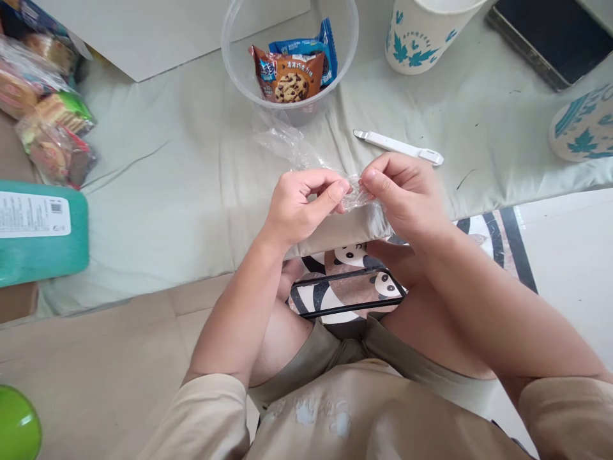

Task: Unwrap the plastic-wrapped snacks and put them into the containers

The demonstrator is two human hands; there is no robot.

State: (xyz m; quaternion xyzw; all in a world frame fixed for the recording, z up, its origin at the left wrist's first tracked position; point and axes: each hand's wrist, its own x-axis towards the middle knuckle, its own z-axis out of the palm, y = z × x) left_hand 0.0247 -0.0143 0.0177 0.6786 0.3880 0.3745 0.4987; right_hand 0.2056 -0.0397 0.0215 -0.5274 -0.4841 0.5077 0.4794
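Observation:
Between my two hands a crinkled piece of clear plastic film (357, 195) is stretched over the table's front edge. My left hand (306, 204) pinches one side of it between thumb and fingers. On the other side, my right hand (402, 191) grips it the same way. A loose tail of the film trails up and left toward a clear plastic bowl (230, 57). Inside that bowl lie a brown cookie packet (292, 80) and a blue packet (330, 54). Just beyond my right hand rests a white utility knife (397, 145).
Paper cups with blue leaves (416, 38) stand at the upper right, near a black phone-like device (555, 38). Wrapped snacks (52, 134) and a green container (43, 255) are at the left. A black-rimmed phone-shaped frame (345, 291) lies between my legs.

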